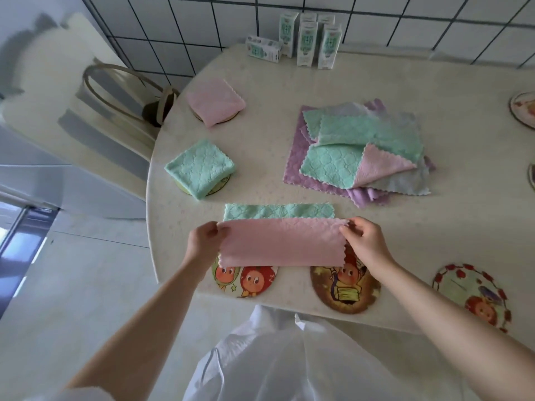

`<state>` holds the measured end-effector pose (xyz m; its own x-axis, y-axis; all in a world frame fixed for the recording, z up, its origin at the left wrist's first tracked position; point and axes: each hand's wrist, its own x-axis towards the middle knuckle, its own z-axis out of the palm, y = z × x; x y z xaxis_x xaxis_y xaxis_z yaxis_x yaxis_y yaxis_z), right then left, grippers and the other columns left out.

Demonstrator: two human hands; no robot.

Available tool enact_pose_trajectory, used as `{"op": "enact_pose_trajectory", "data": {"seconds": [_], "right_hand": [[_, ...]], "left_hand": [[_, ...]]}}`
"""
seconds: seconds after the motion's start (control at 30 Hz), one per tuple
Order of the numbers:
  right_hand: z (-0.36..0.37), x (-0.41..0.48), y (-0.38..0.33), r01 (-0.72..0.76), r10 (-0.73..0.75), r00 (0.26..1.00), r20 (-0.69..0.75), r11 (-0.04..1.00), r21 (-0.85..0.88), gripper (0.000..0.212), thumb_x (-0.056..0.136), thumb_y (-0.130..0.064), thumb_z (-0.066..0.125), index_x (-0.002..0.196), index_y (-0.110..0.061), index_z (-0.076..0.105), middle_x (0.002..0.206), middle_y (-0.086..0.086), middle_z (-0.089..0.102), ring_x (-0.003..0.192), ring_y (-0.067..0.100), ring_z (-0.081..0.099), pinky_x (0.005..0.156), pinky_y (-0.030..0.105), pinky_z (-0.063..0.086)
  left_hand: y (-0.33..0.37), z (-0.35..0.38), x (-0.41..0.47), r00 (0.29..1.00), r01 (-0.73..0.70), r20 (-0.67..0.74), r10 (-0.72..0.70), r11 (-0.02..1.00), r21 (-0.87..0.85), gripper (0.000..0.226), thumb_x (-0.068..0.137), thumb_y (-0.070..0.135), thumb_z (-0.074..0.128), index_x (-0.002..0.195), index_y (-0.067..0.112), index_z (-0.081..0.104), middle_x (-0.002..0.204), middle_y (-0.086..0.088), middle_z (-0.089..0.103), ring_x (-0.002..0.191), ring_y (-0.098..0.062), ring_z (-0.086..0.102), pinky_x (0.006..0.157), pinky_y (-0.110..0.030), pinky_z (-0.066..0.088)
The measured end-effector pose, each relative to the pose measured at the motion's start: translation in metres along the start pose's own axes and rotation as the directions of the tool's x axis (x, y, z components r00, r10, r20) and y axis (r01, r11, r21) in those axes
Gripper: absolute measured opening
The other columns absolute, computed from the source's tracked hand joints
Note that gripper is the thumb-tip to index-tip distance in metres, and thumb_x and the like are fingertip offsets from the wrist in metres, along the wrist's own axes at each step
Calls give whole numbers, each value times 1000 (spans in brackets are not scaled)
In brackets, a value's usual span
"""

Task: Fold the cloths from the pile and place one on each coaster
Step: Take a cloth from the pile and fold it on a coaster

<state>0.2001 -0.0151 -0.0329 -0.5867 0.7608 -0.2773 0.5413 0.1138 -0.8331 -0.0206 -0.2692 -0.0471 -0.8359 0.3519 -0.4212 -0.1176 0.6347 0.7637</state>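
At the worktop's [260,157] near edge we hold the pink-and-green cloth [282,244] half folded. Our left hand [204,241] pinches its left end and our right hand [364,244] pinches the top right corner, with the pink layer overlapping the brown cartoon coaster [344,293]. It looks light, soft and floppy, so we judge it best gripped at both corners and kept taut, or the fold will sag.

Pink-backed mint-green fleece cloth [280,244] near the surface's front edge, pink half lifted over the green, pinched at both short ends. Loose pile of green, purple, grey and pink cloths [362,151] mid-surface. Folded pink square [215,104] and folded green square [199,167], each on a round coaster [220,189] by the left edge. Three cartoon-printed round coasters [472,290] along the front edge.
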Motion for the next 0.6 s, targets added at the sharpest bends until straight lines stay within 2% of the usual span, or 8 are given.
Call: {"op": "enact_pose_trajectory", "data": {"seconds": [0.1, 0.13, 0.2, 0.23, 0.3, 0.4, 0.47, 0.6], "right_hand": [[8, 31, 1, -96, 96, 995, 14, 994, 46, 10, 87, -10, 62, 78, -12, 67, 69, 3, 64, 66, 19, 59, 67, 41, 56], [10, 39, 1, -124, 122, 992, 28, 990, 61, 12, 87, -10, 62, 76, -13, 66, 68, 3, 63, 65, 19, 58, 65, 40, 56], [13, 53, 2, -142, 140, 990, 31, 988, 59, 13, 87, -10, 64, 75, -15, 65, 69, 1, 63, 66, 16, 57, 59, 27, 52], [14, 59, 2, -138, 137, 990, 27, 990, 43, 10, 86, -11, 65, 77, -15, 65, 71, -1, 64, 69, 15, 57, 59, 20, 47], [17, 67, 4, -148, 147, 989, 31, 989, 9, 1, 85, -14, 68, 85, -14, 67, 77, -3, 65, 74, 13, 58, 61, 15, 41], [20, 76, 9, -180, 182, 982, 43, 983, -35, 4, 83, -15, 70, 83, -13, 66, 78, 0, 66, 73, 13, 58, 62, 18, 41], [20, 80, 10, -206, 208, 977, 47, 977, -52, 6, 81, -16, 72, 80, -14, 66, 75, -1, 65, 70, 14, 58, 64, 22, 42], [21, 84, 11, -248, 252, 967, 41, 966, -77, 8, 80, -20, 72, 79, -16, 66, 73, -2, 65, 70, 14, 58, 64, 23, 41]], "left_hand": [[11, 12, 19, 997, 59, -49, -59, 998, 1, 18, 89, 16, 57, 80, 5, 68, 65, -12, 58, 61, -19, 46, 58, -33, 41], [13, 16, 24, 996, 75, -58, -75, 997, 6, 18, 90, 16, 57, 80, 5, 68, 65, -9, 57, 60, -18, 45, 58, -32, 41], [15, 19, 32, 993, 97, -71, -95, 995, 27, 20, 90, 18, 58, 79, 5, 68, 63, -9, 57, 59, -18, 44, 56, -30, 38], [14, 20, 36, 992, 104, -76, -101, 994, 41, 21, 89, 20, 58, 77, 4, 68, 63, -12, 57, 59, -19, 43, 55, -30, 37], [13, 20, 42, 988, 127, -91, -121, 990, 58, 21, 88, 22, 60, 75, 9, 69, 67, -15, 63, 60, -19, 47, 56, -32, 41], [14, 21, 48, 985, 141, -106, -134, 988, 64, 18, 88, 24, 62, 71, 21, 68, 74, -13, 69, 62, -21, 54, 62, -40, 54], [15, 22, 50, 983, 154, -114, -145, 985, 80, 19, 88, 25, 62, 71, 20, 69, 74, -13, 69, 62, -21, 55, 64, -42, 55], [18, 24, 55, 982, 162, -112, -150, 982, 102, 19, 91, 26, 58, 90, 12, 71, 75, -2, 67, 62, -14, 56, 57, -25, 47]]}}
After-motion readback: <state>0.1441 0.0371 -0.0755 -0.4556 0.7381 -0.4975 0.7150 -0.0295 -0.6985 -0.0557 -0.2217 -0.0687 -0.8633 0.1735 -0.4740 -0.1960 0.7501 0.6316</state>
